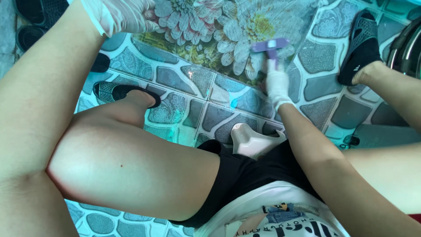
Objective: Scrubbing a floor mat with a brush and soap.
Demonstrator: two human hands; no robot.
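Observation:
A flowered sheet (206, 30) under clear plastic lies on the tiled floor in front of me. My left hand (120, 15), in a thin white glove, presses down on the sheet's left part at the top of the view. My right hand (277, 81), also gloved, grips the handle of a purple T-shaped tool (271, 45) whose head rests on the sheet's right part, over a pale flower.
I sit low on a pale plastic stool (254, 140) with my knees apart. Black sandals are on my feet at left (118, 91) and at right (362, 44). More dark shoes (33, 17) lie at the top left. The floor has blue-grey stone-pattern tiles (219, 114).

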